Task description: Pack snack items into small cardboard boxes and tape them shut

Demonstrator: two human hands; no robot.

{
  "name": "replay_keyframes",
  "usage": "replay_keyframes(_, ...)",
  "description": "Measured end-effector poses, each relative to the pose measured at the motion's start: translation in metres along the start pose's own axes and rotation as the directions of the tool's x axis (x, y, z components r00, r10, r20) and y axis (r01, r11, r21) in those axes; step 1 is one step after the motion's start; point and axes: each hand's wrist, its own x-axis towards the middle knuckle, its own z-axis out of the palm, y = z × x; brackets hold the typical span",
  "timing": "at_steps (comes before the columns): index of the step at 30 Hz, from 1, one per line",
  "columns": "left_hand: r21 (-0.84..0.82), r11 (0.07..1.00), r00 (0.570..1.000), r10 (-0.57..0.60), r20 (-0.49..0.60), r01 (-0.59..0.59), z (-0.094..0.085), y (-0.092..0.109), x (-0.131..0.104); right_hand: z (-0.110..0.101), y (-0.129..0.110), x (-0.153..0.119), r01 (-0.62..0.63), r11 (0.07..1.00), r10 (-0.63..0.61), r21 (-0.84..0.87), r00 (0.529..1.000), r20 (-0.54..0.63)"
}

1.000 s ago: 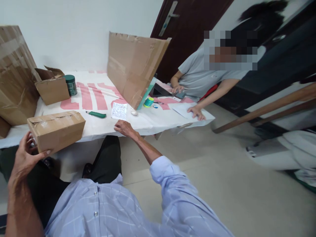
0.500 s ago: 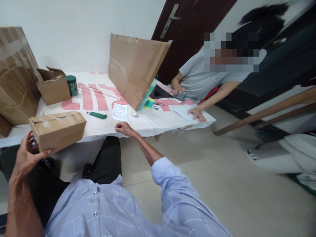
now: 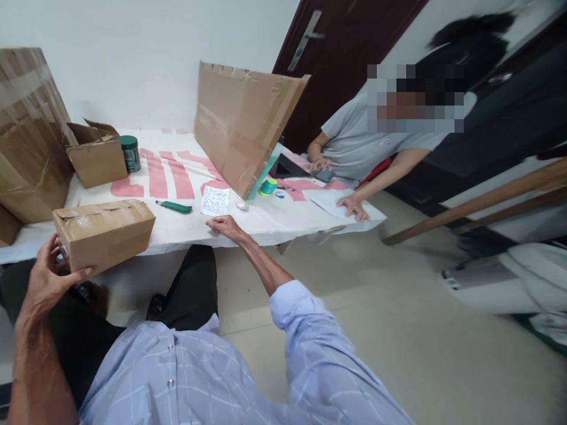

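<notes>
A taped cardboard box (image 3: 108,239) sits at the table's front edge at the left. My left hand (image 3: 51,274) grips its near left end, with the thumb along the lower side and the other fingers partly hidden behind the corner. My right hand (image 3: 225,227) is at the front edge of the table, its thumb and fingertips pinched together. Whatever lies between those fingertips is too small to name. Just beyond this hand lies a white sheet of printed round labels (image 3: 215,200). A green utility knife (image 3: 174,206) rests between the sheet and the box.
A large cardboard panel (image 3: 248,124) stands upright behind the sheet, with a yellow-green tape roll (image 3: 268,187) beside it. Left are an open small carton (image 3: 97,162), a green jar (image 3: 130,154) and big boxes (image 3: 31,136). A co-worker (image 3: 376,136) leans over paper at the right.
The fingers of my right hand have stretched out slightly to the left and are less curled. My left hand and the box have stayed in place.
</notes>
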Motion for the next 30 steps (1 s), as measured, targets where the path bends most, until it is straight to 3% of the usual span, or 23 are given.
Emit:
replay_keyframes(13, -0.004, 1.0, 1.0, -0.014, 0.005, 0.014, -0.001, -0.001, 0.001, 0.005, -0.008, 0.023, 0.02, 0.997, -0.003, 0.077, 0.975, -0.224)
replay_keyframes(19, 0.009, 1.0, 1.0, 0.012, -0.015, -0.012, -0.003, -0.013, 0.002, 0.019, -0.025, 0.028, 0.034, 0.988, 0.002, 0.151, 0.974, -0.227)
replay_keyframes(25, -0.098, 0.993, 0.997, -0.071, -0.008, 0.069, 0.011, -0.022, 0.022, 0.046, -0.06, 0.001, 0.107, 0.959, -0.091, 0.264, 0.993, -0.074)
replay_keyframes(27, -0.003, 0.989, 0.988, -0.146, -0.056, 0.146, 0.018, -0.025, 0.029, 0.055, -0.076, -0.015, 0.178, 0.947, -0.178, 0.267, 0.984, -0.023)
replay_keyframes(30, 0.229, 0.948, 0.962, -0.172, -0.214, 0.221, 0.027, -0.028, 0.026, 0.067, -0.101, -0.043, 0.339, 0.929, -0.334, 0.145, 0.941, -0.059)
